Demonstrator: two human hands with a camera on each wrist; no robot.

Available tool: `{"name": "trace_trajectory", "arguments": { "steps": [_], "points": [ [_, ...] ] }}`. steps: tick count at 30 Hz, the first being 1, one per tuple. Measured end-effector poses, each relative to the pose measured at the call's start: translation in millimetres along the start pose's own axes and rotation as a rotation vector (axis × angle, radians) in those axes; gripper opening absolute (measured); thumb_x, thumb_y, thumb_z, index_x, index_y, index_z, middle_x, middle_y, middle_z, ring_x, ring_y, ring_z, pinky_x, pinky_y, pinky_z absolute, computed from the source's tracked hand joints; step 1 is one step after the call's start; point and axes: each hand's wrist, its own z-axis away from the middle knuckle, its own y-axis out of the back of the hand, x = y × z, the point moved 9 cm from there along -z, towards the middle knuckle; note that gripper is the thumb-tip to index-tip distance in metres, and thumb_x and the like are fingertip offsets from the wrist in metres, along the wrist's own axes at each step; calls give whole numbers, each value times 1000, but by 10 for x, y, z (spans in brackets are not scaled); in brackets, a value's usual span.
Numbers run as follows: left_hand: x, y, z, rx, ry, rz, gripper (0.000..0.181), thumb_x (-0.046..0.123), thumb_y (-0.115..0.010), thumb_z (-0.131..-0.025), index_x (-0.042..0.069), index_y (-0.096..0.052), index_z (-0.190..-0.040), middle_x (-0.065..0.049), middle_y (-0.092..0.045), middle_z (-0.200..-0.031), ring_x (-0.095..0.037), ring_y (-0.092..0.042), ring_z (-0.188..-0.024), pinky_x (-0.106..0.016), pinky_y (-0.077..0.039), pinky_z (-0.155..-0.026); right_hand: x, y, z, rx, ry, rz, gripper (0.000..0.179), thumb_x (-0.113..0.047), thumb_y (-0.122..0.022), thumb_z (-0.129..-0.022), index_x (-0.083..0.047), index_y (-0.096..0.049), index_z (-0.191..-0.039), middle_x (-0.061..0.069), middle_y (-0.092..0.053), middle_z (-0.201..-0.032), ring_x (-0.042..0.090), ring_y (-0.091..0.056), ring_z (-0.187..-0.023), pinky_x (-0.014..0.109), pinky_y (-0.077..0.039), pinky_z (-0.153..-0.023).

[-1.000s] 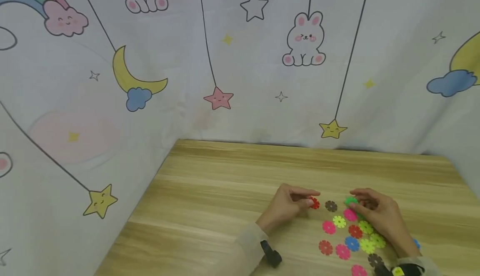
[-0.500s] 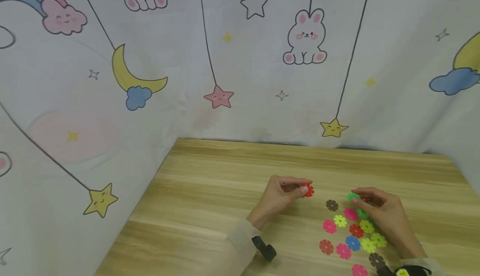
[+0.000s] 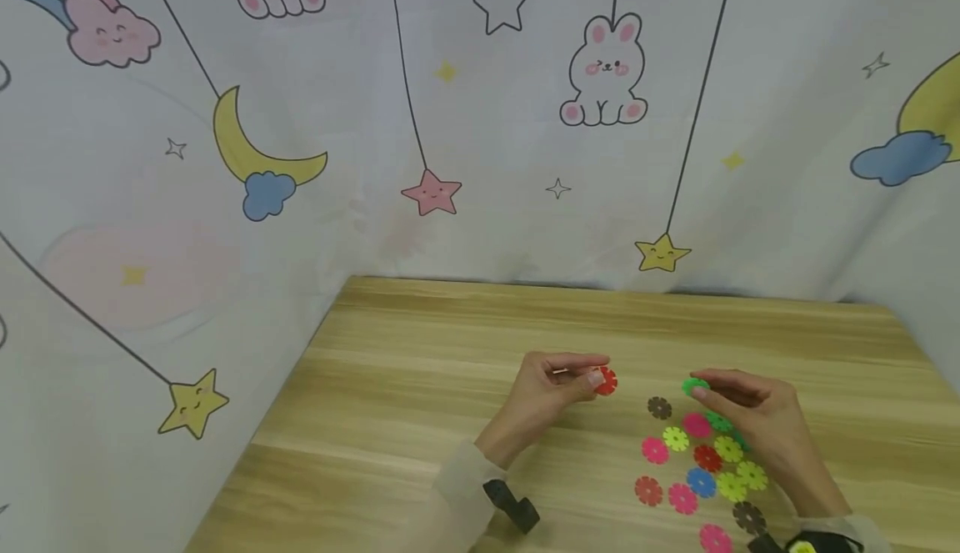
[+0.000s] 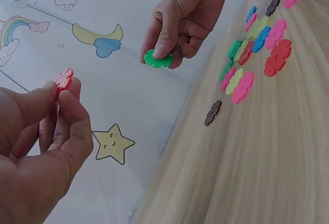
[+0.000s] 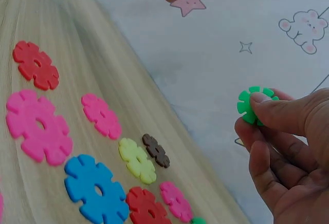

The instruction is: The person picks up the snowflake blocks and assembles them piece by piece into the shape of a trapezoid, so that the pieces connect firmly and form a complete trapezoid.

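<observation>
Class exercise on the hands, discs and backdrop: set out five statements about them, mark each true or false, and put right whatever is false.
1. The left hand pinches a red disc. True.
2. The right hand holds a blue disc. False: it pinches a green disc.
3. A brown disc lies on the wooden table. True.
4. The two held discs are joined together. False: they are apart, one in each hand.
5. The backdrop shows a yellow crescent moon with a blue cloud. True.
</observation>
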Motion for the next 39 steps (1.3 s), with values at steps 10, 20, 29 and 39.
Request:
{"name": "trace_trajectory", "arguments": {
  "steps": [10,20,29,39],
  "points": [
    [126,73,42,21,23,92,31,3,-74,-100,-8,-73,-128,-17,-79,-122,-6,-78,-94,-32,-67,-90,-262,-71,60,-4,73,-83,32,-11,-75,-102,0,-74,-132,-26,-79,-112,-4,-75,-103,17,-62,-83],
    [217,53,100,-7,28,138,30,4,-74,-100,-9,-74,-127,-6,-84,-103,-9,-80,-81,-24,-66,-78,-493,-168,133,10,158,-64,31,-12,-78,-100,-1,-75,-128,-23,-81,-109,0,-79,-97,20,-64,-81],
    [355,-28,139,-84,-10,132,32,4,-72,-100,-15,-71,-126,6,-82,-85,-6,-77,-72,-23,-65,-73,-755,-139,192,55,252,-52,26,-4,-77,-98,2,-76,-123,-20,-82,-105,6,-81,-93,19,-64,-81],
    [443,-94,159,-133,-45,132,38,8,-72,-102,-19,-67,-128,7,-81,-79,-5,-76,-68,-21,-60,-66,-1105,-181,311,81,366,-81,23,7,-79,-93,3,-78,-116,-15,-83,-104,2,-79,-95,15,-62,-85]
  ]
}}
